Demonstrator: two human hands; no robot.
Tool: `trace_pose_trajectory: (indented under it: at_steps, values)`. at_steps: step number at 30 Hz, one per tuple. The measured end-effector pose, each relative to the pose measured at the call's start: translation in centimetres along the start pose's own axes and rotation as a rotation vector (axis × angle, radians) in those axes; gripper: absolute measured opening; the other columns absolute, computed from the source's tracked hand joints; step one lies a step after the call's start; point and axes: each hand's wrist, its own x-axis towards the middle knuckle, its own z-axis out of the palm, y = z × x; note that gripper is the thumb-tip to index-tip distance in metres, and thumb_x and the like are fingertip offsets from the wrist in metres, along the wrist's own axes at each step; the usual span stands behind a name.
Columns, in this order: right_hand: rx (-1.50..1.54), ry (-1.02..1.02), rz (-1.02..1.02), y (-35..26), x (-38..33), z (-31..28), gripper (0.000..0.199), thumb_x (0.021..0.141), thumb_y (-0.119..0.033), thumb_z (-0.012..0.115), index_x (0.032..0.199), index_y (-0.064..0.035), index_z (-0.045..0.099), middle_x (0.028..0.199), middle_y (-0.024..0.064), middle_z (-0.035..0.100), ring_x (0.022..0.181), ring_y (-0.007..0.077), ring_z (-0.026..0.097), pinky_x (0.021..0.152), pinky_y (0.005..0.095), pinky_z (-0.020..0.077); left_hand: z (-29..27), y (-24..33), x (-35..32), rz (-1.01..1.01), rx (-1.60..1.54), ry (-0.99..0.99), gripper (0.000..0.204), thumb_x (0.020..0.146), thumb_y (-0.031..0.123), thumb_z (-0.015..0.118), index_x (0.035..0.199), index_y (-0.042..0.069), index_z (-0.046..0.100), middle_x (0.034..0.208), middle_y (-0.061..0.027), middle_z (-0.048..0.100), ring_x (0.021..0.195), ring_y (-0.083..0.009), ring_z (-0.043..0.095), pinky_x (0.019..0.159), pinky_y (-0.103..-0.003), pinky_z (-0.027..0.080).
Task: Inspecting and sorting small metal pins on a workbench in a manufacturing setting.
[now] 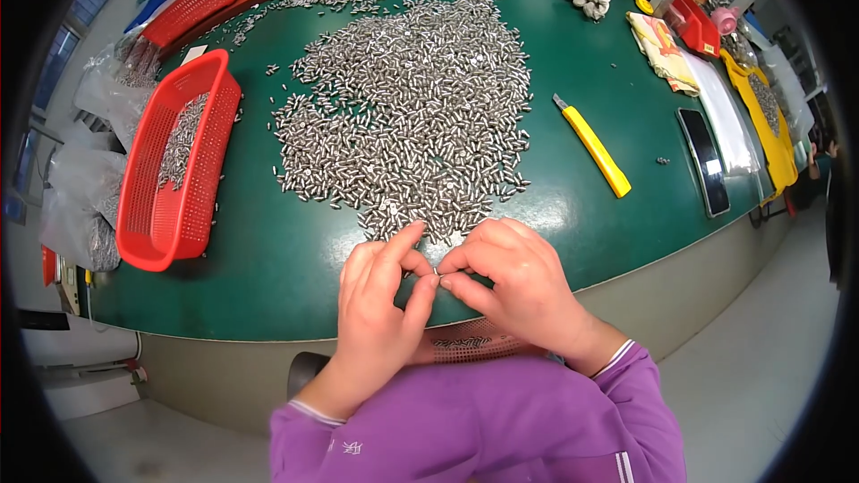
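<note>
At the near table edge, our left hand (376, 304) and right hand (519, 282) meet fingertip to fingertip, pinching one small metal pin (438, 275); the pile of pins (412, 107) lies just beyond both.

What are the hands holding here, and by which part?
Both hands, left hand and right hand, pinch one small metal pin between their fingertips at the table edge; which part of it is gripped cannot be told.

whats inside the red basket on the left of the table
The red basket holds a loose strip of small silvery metal pins along its upper middle; the rest of its mesh floor shows bare. Anything under the basket is hidden.
</note>
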Motion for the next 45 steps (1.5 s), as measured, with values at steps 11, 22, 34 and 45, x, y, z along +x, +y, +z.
trace_pose_trajectory:
  at_steps: [11,22,34,45]
  values:
    - [0.025,0.020,-0.021,0.23,-0.09,0.20,0.014,0.077,-0.011,0.078,0.085,-0.0094,0.067,0.083,0.0056,0.057,0.080,0.0286,0.059,0.069,0.0409,0.0487,-0.03,0.04,0.18,-0.016,0.007,-0.011,0.062,0.076,-0.009,0.074,0.135,0.003,0.057,0.090,-0.0027,0.067,0.095,-0.0205,0.058,0.086,-0.035,0.048]
    - [0.046,0.013,-0.017,0.54,-0.34,-0.04,0.014,0.079,-0.010,0.077,0.084,-0.0081,0.064,0.085,0.0077,0.057,0.082,0.0303,0.059,0.072,0.0417,0.0486,0.10,-0.20,-0.09,-0.044,-0.038,-0.007,0.058,0.078,-0.004,0.073,0.133,0.003,0.058,0.092,-0.0003,0.068,0.095,-0.0226,0.058,0.093,-0.039,0.044]
    - [0.056,0.037,-0.064,0.70,-0.54,0.13,0.011,0.082,-0.009,0.074,0.085,-0.0072,0.064,0.084,0.0078,0.056,0.081,0.0284,0.058,0.074,0.0405,0.0475,0.20,-0.03,0.05,0.025,0.013,0.001,0.059,0.078,-0.003,0.073,0.134,0.005,0.058,0.093,0.0005,0.070,0.099,-0.0224,0.059,0.093,-0.039,0.044]
    - [0.064,0.048,-0.063,0.64,-0.50,0.26,0.010,0.082,-0.008,0.072,0.086,-0.0063,0.063,0.084,0.0086,0.055,0.079,0.0294,0.057,0.073,0.0409,0.0472,0.28,-0.11,0.06,0.046,0.018,0.015,0.058,0.076,-0.004,0.074,0.132,0.005,0.060,0.093,0.0006,0.071,0.096,-0.0210,0.059,0.092,-0.038,0.044]
